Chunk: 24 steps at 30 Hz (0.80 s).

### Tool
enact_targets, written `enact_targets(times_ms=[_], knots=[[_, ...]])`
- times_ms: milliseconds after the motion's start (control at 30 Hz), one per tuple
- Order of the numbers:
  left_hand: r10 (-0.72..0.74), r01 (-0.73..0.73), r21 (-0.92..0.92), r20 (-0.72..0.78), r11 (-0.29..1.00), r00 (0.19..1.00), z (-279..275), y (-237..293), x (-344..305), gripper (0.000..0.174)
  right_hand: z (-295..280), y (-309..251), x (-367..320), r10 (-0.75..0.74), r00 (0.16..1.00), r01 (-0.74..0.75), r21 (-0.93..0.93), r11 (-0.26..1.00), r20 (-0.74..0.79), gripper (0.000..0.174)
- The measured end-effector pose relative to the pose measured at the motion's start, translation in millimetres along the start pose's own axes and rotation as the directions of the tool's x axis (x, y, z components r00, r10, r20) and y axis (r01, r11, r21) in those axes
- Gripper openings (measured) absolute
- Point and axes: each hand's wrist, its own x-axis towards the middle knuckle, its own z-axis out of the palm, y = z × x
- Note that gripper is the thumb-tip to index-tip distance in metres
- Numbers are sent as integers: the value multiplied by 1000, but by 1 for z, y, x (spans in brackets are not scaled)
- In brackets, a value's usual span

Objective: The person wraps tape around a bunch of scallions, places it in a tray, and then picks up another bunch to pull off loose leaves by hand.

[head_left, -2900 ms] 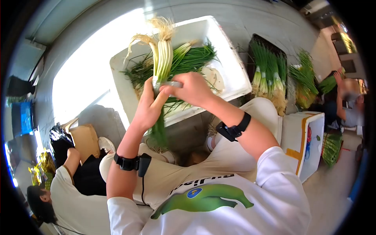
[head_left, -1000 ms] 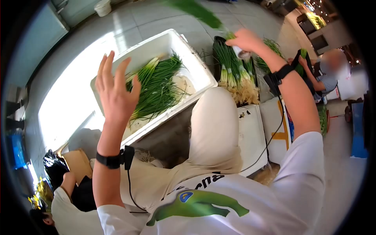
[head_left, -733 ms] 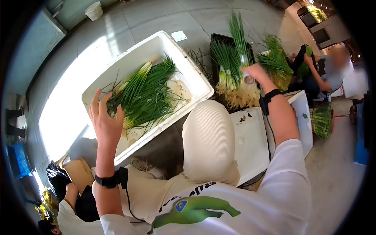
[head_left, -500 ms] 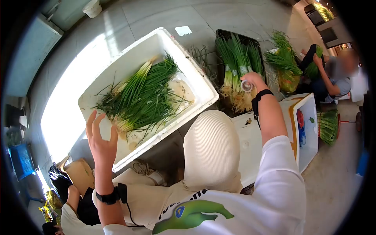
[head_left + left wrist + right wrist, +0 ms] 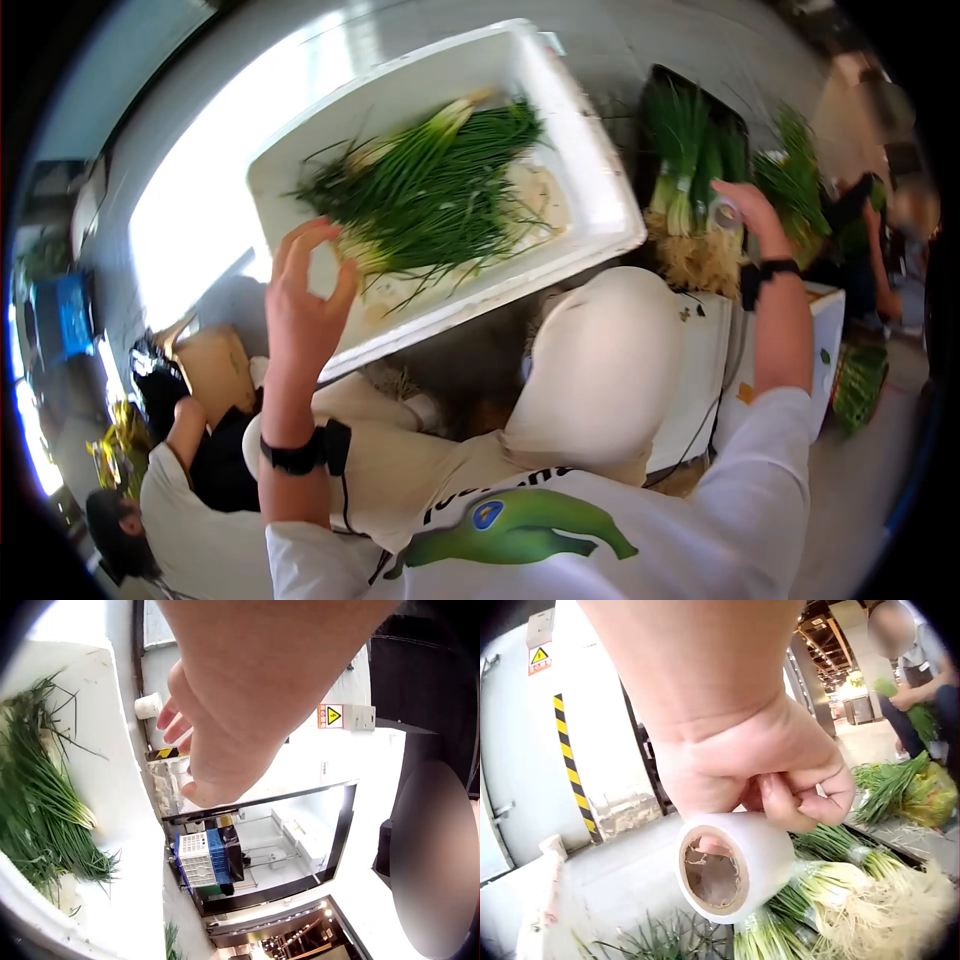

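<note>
My right hand [image 5: 752, 212] grips a roll of clear tape [image 5: 769, 844], its cardboard core facing the right wrist camera. The hand is close over taped bundles of scallions [image 5: 682, 195] with pale, stringy roots, lying in a black crate [image 5: 742, 118]. My left hand [image 5: 303, 295] holds nothing; its fingers are spread and loosely bent near the close left side of a white foam box [image 5: 610, 150]. Inside that box lies a heap of loose scallions [image 5: 440, 190], green tops and white stems mixed together.
Beyond the crate are more greens [image 5: 795, 175] and a seated person [image 5: 922, 675] holding a green bunch. A white foam box [image 5: 825, 340] stands beside my right arm. At left, another person [image 5: 190, 510] sits near a cardboard box [image 5: 212, 370].
Both hands earlier held one scallion bundle and the tape over the foam box. The right hand carried the bundle to the crate and let it go, keeping the tape; the left hand released it.
</note>
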Motion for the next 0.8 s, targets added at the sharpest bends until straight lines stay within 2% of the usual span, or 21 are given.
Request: enact_targets(times_ms=[33,100,167,233,300,367,433,467,500,567,633,700,733,800], knots=[[-10,10,-18,18,1000,1000,-3,-6,-1,30,-2,-3,-14,3,1000,-3,-39,999,2,46],[-39,39,-39,20,998,999,-6,-20,-3,28,5,4,-49,-2,995,-24,-249,968,-103,56],[-73,75,-41,35,996,997,-12,-31,-5,27,23,11,-104,35,997,-63,-411,910,-74,62],[-164,167,-30,91,985,982,-13,-36,-6,27,31,109,-101,-284,957,274,-511,815,61,65],[-129,129,8,116,992,985,-11,-43,-8,28,65,117,-157,49,999,-37,-613,790,3,53],[-132,134,-7,124,991,983,-8,-44,-10,28,74,280,-127,-105,953,293,-783,548,283,56],[-134,142,-43,161,989,978,-6,-41,-11,30,104,274,-187,175,979,-65,-643,763,109,60],[-124,133,-37,176,990,977,-2,-45,-11,31,118,282,-202,375,927,-314,-567,761,-11,60],[-111,120,-45,176,992,978,0,-43,-11,31,131,301,-207,559,823,-537,-459,708,-100,60],[-105,106,9,223,994,969,3,-38,-12,31,150,367,-208,694,705,-703,-272,657,-145,55],[-90,93,-1,236,996,967,4,-31,-12,32,173,462,-209,683,722,-690,-188,698,-113,47],[-129,137,-14,257,990,958,7,-32,-14,32,200,483,-224,605,750,-650,-129,749,-269,39],[-148,164,-50,239,985,960,9,-32,-14,32,205,488,-231,569,790,-596,-68,800,-229,35],[-175,194,-51,256,980,951,14,-35,-14,29,216,468,-238,615,759,-635,-36,772,-212,34]])
